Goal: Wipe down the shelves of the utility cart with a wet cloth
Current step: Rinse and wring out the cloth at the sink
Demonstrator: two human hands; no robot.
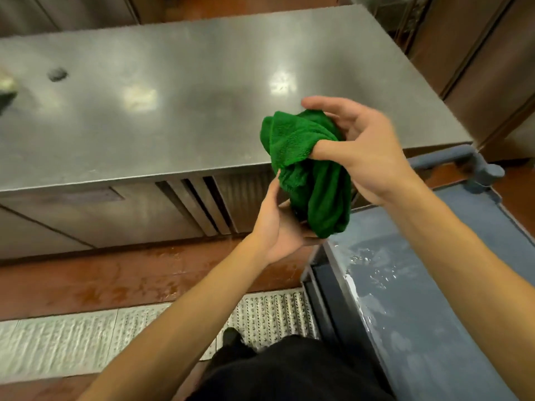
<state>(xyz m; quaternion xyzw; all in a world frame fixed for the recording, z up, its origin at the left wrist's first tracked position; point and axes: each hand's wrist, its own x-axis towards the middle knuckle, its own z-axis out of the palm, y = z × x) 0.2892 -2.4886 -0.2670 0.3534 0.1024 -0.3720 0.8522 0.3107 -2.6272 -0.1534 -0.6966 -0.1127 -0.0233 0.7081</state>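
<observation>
Green cloth (301, 169), gripped by both hands

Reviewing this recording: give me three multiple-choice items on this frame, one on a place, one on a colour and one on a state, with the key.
1. The cart stands
A. on the person's left
B. on the person's right
C. across the room

2. The cloth is
A. green
B. white
C. yellow

3. The cloth is
A. spread flat on a shelf
B. bunched up and held in the air by both hands
C. lying on the floor

Key:
1. B, since the wet blue-grey cart fills the lower right of the view, under the right forearm.
2. A, the towelling is plain green all over.
3. B, as the left hand holds the cloth from below and the right hand grips it from above, with the thumb in a fold.
</observation>
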